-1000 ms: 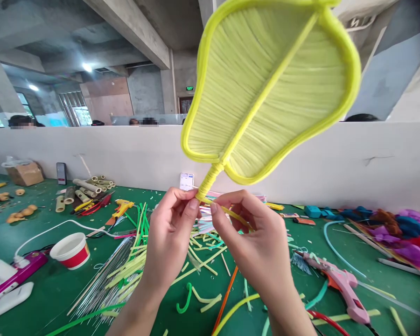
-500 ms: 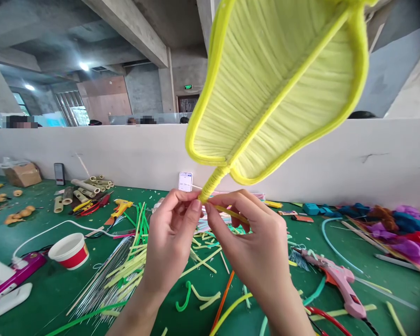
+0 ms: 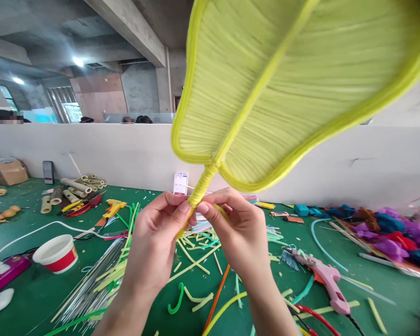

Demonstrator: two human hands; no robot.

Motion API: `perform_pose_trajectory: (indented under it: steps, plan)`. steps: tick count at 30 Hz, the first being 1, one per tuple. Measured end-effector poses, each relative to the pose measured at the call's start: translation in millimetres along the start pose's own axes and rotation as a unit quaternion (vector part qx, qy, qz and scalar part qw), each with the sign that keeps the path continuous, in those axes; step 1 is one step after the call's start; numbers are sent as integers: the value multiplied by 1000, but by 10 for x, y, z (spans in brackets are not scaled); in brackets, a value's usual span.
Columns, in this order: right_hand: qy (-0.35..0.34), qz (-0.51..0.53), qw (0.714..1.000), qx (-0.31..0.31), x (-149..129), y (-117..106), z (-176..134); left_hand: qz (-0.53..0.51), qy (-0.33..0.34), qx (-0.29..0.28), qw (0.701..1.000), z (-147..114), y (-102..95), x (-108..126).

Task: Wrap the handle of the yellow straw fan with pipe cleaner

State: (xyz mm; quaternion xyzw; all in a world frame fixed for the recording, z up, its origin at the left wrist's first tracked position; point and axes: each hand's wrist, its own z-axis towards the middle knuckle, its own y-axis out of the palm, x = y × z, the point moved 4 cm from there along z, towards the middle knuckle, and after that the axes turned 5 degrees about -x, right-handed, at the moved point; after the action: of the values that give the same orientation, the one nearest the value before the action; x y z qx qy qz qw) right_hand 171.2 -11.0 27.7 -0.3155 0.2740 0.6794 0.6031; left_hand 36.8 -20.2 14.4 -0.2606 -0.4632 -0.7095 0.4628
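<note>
A large yellow-green leaf (image 3: 255, 93), with a thick fuzzy yellow rim and a midrib, tilts up to the right and runs out of the top of the view. Its short stem is wrapped in yellow pipe cleaner (image 3: 203, 184). My left hand (image 3: 157, 233) pinches the lower end of that stem between thumb and fingers. Just beside it, my right hand (image 3: 236, 224) pinches a loose yellow strand close to the stem, its fingers curled. Part of the strand is hidden by the fingers.
Pipe-cleaner pieces (image 3: 203, 298) and a bundle of wires (image 3: 87, 280) lie on the green table. A paper cup (image 3: 56, 254) and a power strip (image 3: 10, 275) stand left; a pink glue gun (image 3: 325, 280) and coloured fabric (image 3: 392, 233) lie right. A white partition (image 3: 91, 151) rises behind.
The leaf has turned and come closer, filling more of the upper right. Both hands have shifted slightly left in view, still pinching at the stem's base.
</note>
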Motion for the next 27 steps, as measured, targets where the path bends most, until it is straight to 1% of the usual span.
perform_pose_trajectory:
  steps: [2, 4, 8, 10, 12, 14, 17, 19, 21, 23, 25, 27]
  plan:
    - [46, 96, 994, -38, 39, 17, 21, -34, -33, -15, 999, -3, -6, 1]
    - [72, 143, 985, -65, 48, 25, 41, -56, -72, -29, 995, -4, -24, -10]
    - [95, 143, 981, -91, 46, 13, 68, -101, -139, -40, 984, 1, -63, -54]
    - [105, 136, 980, -97, 66, 4, 75, -110, -160, -47, 980, 9, -58, -82]
    - [113, 124, 982, -91, 106, -16, 85, -100, -168, -48, 979, 15, -39, -108]
    - [119, 109, 983, -90, 162, -31, 98, -83, -156, -24, 984, 23, -27, -125]
    - [114, 98, 983, -109, 231, -21, 117, -69, -136, 19, 988, 41, -16, -164]
    - [113, 98, 983, -104, 262, -8, 123, -51, -126, 27, 990, 63, -8, -208]
    - [115, 90, 987, -71, 283, 0, 121, -5, -78, 36, 996, 91, -18, -238]
    - [108, 74, 991, -32, 288, 14, 111, 63, -2, 52, 997, 103, -36, -244]
    - [93, 63, 994, -8, 283, 41, 96, 135, 60, 66, 987, 91, -42, -237]
    - [74, 45, 996, 9, 274, 61, 80, 190, 90, 79, 974, 65, -37, -215]
